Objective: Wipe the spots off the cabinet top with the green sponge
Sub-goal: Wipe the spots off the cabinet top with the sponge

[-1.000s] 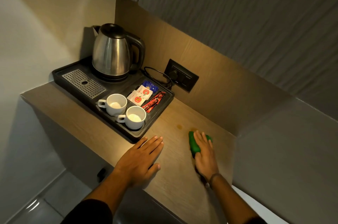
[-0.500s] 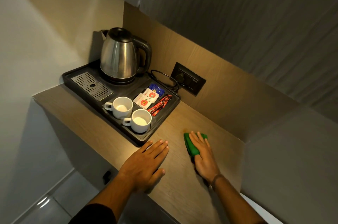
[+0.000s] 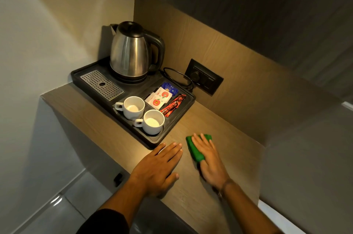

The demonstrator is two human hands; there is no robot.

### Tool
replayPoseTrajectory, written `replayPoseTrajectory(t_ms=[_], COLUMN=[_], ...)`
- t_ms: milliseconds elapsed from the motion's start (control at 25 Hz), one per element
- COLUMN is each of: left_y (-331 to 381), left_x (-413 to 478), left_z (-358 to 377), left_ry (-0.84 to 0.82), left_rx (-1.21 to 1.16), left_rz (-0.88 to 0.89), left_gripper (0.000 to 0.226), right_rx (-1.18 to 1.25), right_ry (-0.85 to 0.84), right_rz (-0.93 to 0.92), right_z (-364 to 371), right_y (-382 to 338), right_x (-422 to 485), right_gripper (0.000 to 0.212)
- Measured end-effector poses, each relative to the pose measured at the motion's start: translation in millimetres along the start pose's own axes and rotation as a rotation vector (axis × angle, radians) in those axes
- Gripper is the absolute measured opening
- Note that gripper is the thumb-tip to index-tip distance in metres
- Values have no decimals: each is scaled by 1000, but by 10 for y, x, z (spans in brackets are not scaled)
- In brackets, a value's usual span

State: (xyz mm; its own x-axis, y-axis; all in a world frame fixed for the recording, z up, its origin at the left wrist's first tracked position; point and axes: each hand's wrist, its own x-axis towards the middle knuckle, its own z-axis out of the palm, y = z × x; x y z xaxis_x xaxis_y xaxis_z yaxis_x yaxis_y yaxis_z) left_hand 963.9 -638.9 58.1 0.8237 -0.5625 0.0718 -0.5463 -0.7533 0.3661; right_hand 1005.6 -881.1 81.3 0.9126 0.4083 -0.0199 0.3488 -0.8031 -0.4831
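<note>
The green sponge [image 3: 194, 147] lies flat on the wooden cabinet top [image 3: 235, 149], just right of the black tray's near corner. My right hand [image 3: 210, 161] presses down on it, fingers spread over its top, so only its left side and far end show. My left hand [image 3: 160, 166] rests palm down on the cabinet top to the left of the sponge, fingers together, holding nothing. No spot shows on the wood around the sponge; whatever lies under the sponge and hand is hidden.
A black tray [image 3: 80, 75] fills the left part of the top, holding a steel kettle [image 3: 131, 54], two white cups [image 3: 133, 107] and sachets [image 3: 162, 98]. A wall socket [image 3: 206, 77] with a cord sits on the back panel. A grey wall [image 3: 305, 166] closes the right side.
My right hand has slid the sponge to the left, toward the tray, over the brownish spot that showed on the wood a second ago. My left hand has stayed flat.
</note>
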Motion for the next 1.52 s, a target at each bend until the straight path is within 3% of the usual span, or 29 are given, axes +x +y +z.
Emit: replayPoseTrajectory(t_ms=[120, 280, 360, 440, 520, 600, 760, 840, 960, 1080, 1200, 1360, 1520], left_y=[-10, -16, -19, -21, -19, -29, -52, -41, -29, -39, -37, -46, -63], left_x=[-2, -5, -3, -6, -8, 3, 8, -3, -9, -10, -8, -3, -6], left_z=[11, 0, -2, 23, 39, 45, 14, 16, 16, 9, -1, -2, -10], left_ry=[3, 20, 6, 17, 14, 20, 9, 7, 5, 4, -15, -39, -45], left_rx=[3, 32, 39, 30, 20, 26, 36, 53, 68, 65, 66, 66, 84], left_rz=[3, 24, 27, 14, 8, 12, 32, 36, 25, 34, 38, 27, 41], left_gripper=[71, 71, 71, 71, 72, 72, 72, 72, 72, 72, 72, 73, 73], right_rx=[1, 5, 29, 32, -12, -18, 25, 39, 6, -1, 61, 47, -5], right_ry=[68, 156, 96, 5, -8, 39, 158, 108, 16, 121, 257, 131, 293], right_rz=[54, 298, 228, 48, 7, 54, 291, 238, 111, 223, 438, 309, 445], right_z=[-83, -365, -212, 91, 160, 12, -235, -47, 209, -36, -66, 375, 224], right_y=[362, 125, -218, -327, -248, -53, -254, -454, -400, -161, -403, -728, -497], right_x=[-647, 107, 102, -437, -1146, -1311, -558, -594, -1370, -1428, -1069, -1622, -1840], right_gripper=[77, 75, 77, 79, 81, 81, 77, 81, 81, 77, 80, 90, 89])
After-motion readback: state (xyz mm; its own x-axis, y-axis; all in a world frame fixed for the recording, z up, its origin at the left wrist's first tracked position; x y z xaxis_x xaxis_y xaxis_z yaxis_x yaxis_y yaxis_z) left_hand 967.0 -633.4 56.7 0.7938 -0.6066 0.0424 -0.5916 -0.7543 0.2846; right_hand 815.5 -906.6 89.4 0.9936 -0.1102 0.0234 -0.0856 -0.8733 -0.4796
